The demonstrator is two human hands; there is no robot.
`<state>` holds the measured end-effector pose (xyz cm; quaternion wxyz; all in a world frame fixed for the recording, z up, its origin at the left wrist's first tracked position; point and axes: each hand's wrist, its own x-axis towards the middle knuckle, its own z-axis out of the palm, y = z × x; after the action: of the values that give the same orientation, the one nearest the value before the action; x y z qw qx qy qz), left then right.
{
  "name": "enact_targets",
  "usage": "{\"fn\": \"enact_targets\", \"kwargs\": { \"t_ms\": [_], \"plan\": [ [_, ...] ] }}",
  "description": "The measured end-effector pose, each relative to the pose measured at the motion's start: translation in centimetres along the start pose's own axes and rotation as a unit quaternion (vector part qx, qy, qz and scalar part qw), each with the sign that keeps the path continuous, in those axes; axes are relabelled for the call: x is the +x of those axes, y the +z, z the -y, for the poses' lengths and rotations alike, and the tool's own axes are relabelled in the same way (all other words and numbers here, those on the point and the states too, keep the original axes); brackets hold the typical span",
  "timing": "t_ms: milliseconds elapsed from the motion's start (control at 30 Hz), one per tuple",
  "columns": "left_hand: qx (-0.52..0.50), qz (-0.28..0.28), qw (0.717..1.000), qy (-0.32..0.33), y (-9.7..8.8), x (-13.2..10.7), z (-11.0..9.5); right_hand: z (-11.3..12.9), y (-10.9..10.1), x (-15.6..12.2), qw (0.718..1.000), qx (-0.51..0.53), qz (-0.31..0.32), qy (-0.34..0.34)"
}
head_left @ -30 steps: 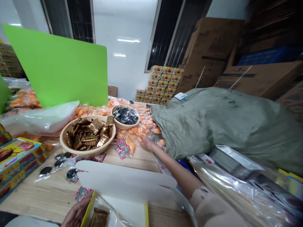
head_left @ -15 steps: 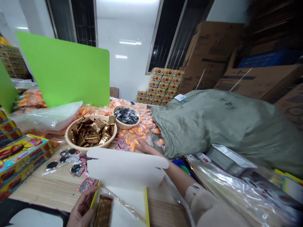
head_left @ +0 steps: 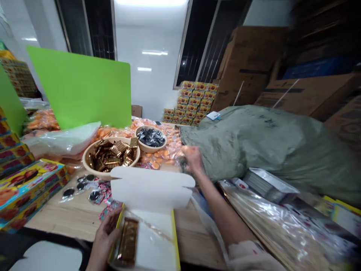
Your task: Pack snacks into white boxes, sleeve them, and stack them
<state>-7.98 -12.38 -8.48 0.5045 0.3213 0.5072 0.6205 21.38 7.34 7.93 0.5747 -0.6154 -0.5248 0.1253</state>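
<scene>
My left hand (head_left: 104,237) grips the left edge of an open white carton with yellow edges (head_left: 149,188). Inside the carton, a gold-wrapped bar (head_left: 128,241) lies under a transparent plastic film (head_left: 152,229). My right hand (head_left: 193,158) is blurred, reaching out above loose orange packets (head_left: 166,150), close to a grey-green sack (head_left: 248,146). Whether its fingers hold anything cannot be seen. The carton's upright lid hides part of the table beyond it.
A bowl of gold sachets (head_left: 89,167) and a bowl of black sachets (head_left: 150,148) stand on the wooden table (head_left: 67,214). Printed boxes (head_left: 31,184) lie left. Bagged wooden sticks (head_left: 282,229) and a foil-wrapped stack (head_left: 267,184) lie right. A green board (head_left: 79,88) stands behind.
My right hand has lifted off the orange packets and is blurred with motion. The carton and gold bar have risen in the view, with the bar now fully visible.
</scene>
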Motion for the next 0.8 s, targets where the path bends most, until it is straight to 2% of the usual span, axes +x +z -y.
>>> {"fn": "enact_targets", "kwargs": {
  "t_ms": [67,133,200,233,267,300,333,367,433,500,567,667,733,767,800],
  "plan": [
    [0.017,0.004,1.0,0.004,0.5,0.8,-0.3,0.6,-3.8,-0.5,0.999,0.011,-0.04,0.02],
    [0.033,0.013,0.999,0.023,1.1,1.4,-0.8,1.6,-7.1,-3.1,0.992,0.11,-0.067,-0.015],
    [0.085,0.013,0.994,0.066,1.5,1.4,-1.4,2.6,-9.1,-7.3,0.995,0.092,-0.012,-0.023],
    [0.133,-0.006,0.985,0.109,1.7,1.2,-1.9,3.0,-9.3,-9.6,0.997,0.068,0.039,-0.005],
    [0.192,-0.028,0.968,0.162,1.9,0.8,-2.5,3.2,-9.1,-12.0,0.992,0.034,0.123,0.005],
    [0.251,-0.041,0.943,0.215,2.2,0.2,-3.1,3.1,-8.4,-14.2,0.986,0.009,0.165,0.002],
    [0.3,-0.036,0.918,0.257,2.6,-0.4,-3.8,2.7,-7.4,-16.1,0.98,-0.014,0.2,0.013],
    [0.331,-0.005,0.902,0.276,3.1,-1.1,-4.3,2.1,-6.3,-17.7,0.973,-0.028,0.23,0.027],
    [0.34,0.106,0.902,0.242,4.5,-2.1,-5.1,0.6,-4.1,-19.6,0.961,-0.024,0.267,0.067],
    [0.315,0.218,0.912,0.151,5.9,-2.2,-5.3,-0.7,-2.7,-20.2,0.947,0.014,0.302,0.106],
    [0.29,0.279,0.913,0.067,7.0,-1.6,-4.9,-1.4,-2.5,-20.1,0.949,0.041,0.294,0.109],
    [0.263,0.271,0.926,0.004,8.0,0.1,-3.8,-1.6,-4.0,-19.6,0.977,0.021,0.199,0.075],
    [0.288,0.239,0.927,0.011,8.4,0.7,-2.7,-1.5,-5.1,-19.7,0.981,0.0,0.172,0.093],
    [0.336,0.231,0.912,0.037,8.6,0.9,-2.1,-1.5,-5.4,-19.9,0.976,0.0,0.181,0.119],
    [0.401,0.226,0.884,0.077,8.8,0.9,-1.5,-1.5,-5.6,-20.2,0.969,0.006,0.197,0.147]
  ]
}}
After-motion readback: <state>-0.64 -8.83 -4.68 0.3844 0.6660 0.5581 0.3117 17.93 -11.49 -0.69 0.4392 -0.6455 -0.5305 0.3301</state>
